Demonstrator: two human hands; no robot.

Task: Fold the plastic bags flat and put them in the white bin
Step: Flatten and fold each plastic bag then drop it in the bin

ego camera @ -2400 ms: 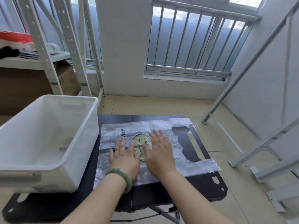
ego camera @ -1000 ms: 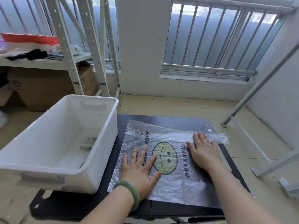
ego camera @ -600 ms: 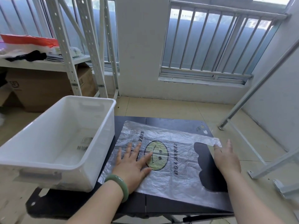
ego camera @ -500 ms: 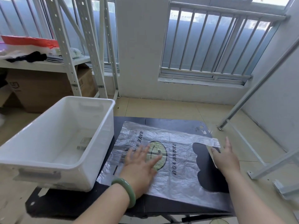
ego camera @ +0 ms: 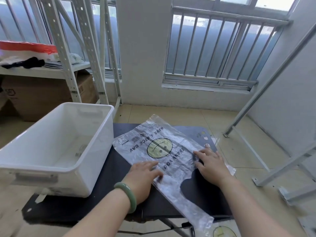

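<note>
Bag [ego camera: 159, 148] lies askew on the tabletop [ego camera: 116, 178], right of the bin [ego camera: 100, 151], pressed under left hand [ego camera: 144, 171] and right hand [ego camera: 211, 162], fingers flat and gripping nothing, evidently to steady it for folding.

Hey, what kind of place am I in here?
Probably a storeroom or enclosed balcony: metal shelving with a cardboard box under it, a barred window, and a tiled floor.
</note>
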